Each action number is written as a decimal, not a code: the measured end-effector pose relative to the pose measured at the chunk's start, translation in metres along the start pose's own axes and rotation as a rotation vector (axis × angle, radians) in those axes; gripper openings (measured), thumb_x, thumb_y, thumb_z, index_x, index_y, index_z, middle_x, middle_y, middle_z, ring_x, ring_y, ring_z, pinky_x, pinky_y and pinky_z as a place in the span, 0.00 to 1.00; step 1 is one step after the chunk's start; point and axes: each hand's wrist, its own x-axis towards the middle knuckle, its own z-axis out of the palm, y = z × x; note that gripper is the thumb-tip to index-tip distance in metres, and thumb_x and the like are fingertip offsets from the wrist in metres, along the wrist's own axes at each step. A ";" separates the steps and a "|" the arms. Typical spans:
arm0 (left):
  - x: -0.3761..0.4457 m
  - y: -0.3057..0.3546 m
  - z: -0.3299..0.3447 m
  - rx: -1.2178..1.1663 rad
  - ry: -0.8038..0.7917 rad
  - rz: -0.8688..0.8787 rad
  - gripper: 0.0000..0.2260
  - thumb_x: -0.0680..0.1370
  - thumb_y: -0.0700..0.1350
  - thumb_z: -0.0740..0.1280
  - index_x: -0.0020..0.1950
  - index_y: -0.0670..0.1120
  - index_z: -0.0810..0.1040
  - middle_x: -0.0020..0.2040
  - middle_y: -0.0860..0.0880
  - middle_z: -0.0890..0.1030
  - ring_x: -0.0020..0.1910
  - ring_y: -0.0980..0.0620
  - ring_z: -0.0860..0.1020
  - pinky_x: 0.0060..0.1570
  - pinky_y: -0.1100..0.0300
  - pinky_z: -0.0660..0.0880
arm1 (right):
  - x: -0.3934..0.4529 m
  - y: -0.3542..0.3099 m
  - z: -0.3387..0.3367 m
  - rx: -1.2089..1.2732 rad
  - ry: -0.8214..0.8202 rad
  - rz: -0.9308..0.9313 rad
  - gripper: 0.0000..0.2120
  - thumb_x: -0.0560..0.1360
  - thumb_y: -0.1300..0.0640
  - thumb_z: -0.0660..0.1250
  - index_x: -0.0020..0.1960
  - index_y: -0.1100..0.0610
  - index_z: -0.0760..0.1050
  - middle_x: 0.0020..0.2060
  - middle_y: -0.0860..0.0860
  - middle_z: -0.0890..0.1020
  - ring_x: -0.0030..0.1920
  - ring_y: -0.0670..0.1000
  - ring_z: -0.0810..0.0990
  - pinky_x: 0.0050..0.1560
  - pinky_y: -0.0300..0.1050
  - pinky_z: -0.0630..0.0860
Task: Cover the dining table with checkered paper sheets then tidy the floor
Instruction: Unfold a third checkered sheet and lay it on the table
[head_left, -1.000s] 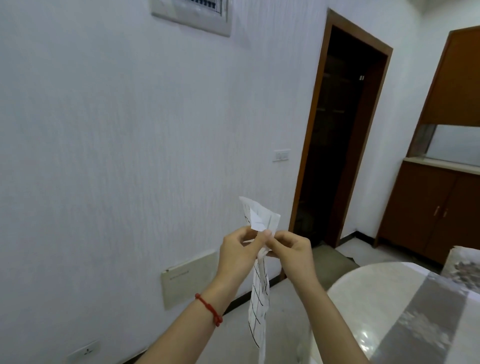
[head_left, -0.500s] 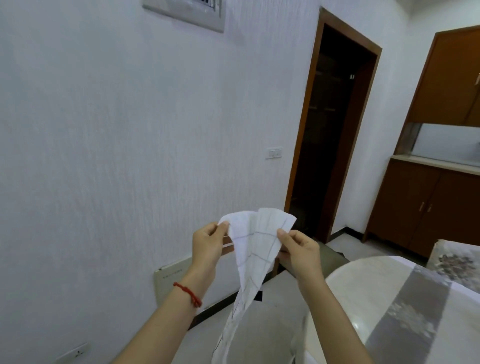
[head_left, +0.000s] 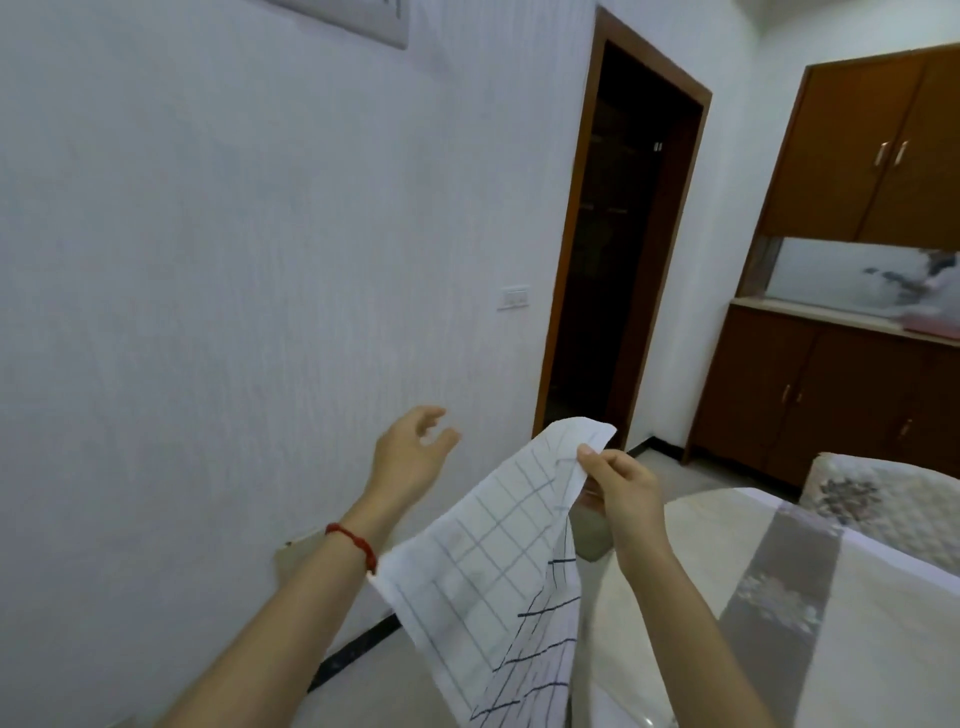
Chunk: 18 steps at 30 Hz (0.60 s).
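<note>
1 head-worn wide-angle camera looks forward and slightly down from the person's own eye level. Both forearms reach in close from the bottom edge; a white wall and dark doorway lie beyond.

A home dining room: a round dining table under a patterned cloth, brown wooden cabinets around a counter niche, a wood-framed doorway and white papered walls.

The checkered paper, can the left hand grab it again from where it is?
Probably yes. The left hand is open in the air beside the checkered paper, which the right hand pinches at its top. Nothing lies between them.
</note>
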 end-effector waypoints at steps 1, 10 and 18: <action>-0.006 0.014 0.010 -0.038 -0.101 0.048 0.15 0.75 0.48 0.67 0.60 0.44 0.76 0.59 0.46 0.79 0.59 0.49 0.76 0.57 0.59 0.70 | -0.002 0.000 0.003 0.006 -0.015 -0.009 0.10 0.74 0.59 0.67 0.35 0.60 0.78 0.29 0.51 0.83 0.31 0.46 0.82 0.30 0.33 0.77; -0.035 0.049 0.063 -0.069 -0.442 0.090 0.22 0.75 0.52 0.65 0.67 0.47 0.70 0.65 0.46 0.74 0.63 0.49 0.73 0.56 0.61 0.70 | -0.016 0.006 0.015 -0.083 -0.147 -0.123 0.14 0.75 0.62 0.65 0.36 0.49 0.83 0.37 0.48 0.86 0.39 0.46 0.84 0.39 0.38 0.81; -0.022 0.035 0.056 -0.117 -0.389 0.173 0.08 0.76 0.40 0.65 0.53 0.44 0.82 0.48 0.46 0.83 0.51 0.49 0.81 0.53 0.56 0.77 | -0.013 0.013 -0.002 -0.039 -0.285 -0.161 0.16 0.74 0.70 0.63 0.46 0.51 0.82 0.41 0.46 0.86 0.44 0.47 0.84 0.41 0.35 0.79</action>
